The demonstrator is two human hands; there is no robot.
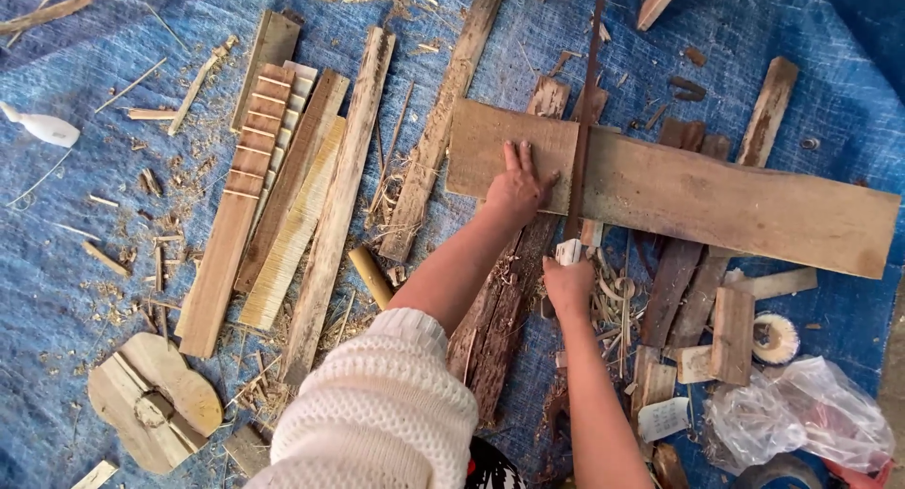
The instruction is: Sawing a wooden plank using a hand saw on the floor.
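Far left, lying on the blue tarp [57,263]: a rounded wooden piece [151,399] with a hole, then a fan of long slats [283,197], one notched at intervals, laid side by side among shavings. Near centre, a cream knitted sleeve [377,414]. Left hand [517,189] pressed flat, fingers spread, on the wide plank [679,192], seemingly to steady it. The plank lies crosswise atop rougher boards [500,310], raised off the tarp. Right hand [567,286] closed round the pale handle of a saw [582,140], blade dark and thin, running away across the plank just beside the left thumb. Teeth too fine to make out; handle mostly hidden in the fist. Right: offcuts [731,333], a clear plastic bag [801,414], contents unclear.
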